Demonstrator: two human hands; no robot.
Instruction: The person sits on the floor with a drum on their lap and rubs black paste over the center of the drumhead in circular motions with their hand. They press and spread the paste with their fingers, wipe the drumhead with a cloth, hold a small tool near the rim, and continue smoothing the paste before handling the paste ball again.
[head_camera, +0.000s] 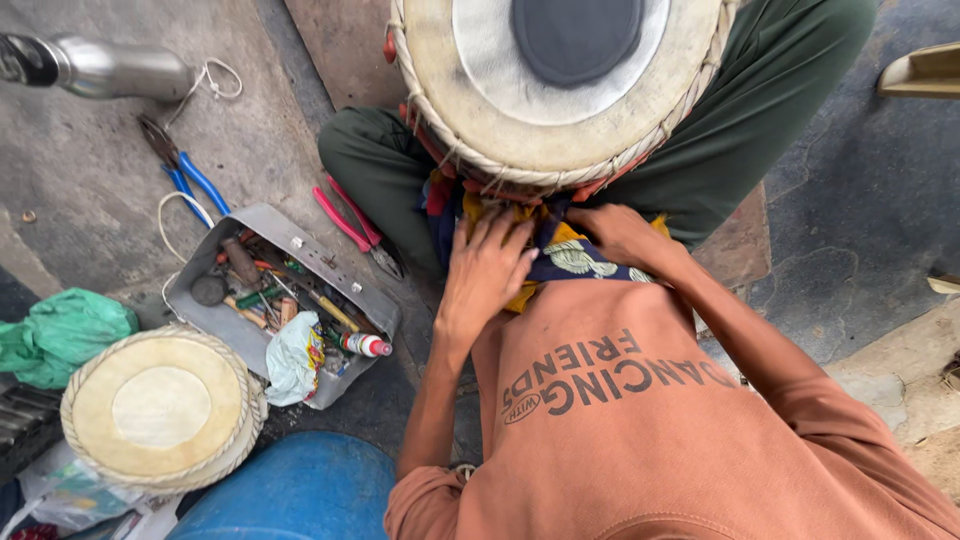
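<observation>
— Rawhide and rope: what is sitting in the lap?

— A drum, lying on its side against green trousers, its pale head with a dark centre patch facing up. A patterned blue and yellow cloth is bunching beneath it, just in front of the person's orange shirt.

— And the hands?

— Both are pressing into that cloth. The left hand is lying flat with fingers spread; the right hand is curling over the cloth's edge — whether it is gripping, I cannot tell.

— Anything nearby?

— To the left, pink pliers, an open metal toolbox, blue pliers, a steel bottle and a second drumhead are resting on the floor.
</observation>
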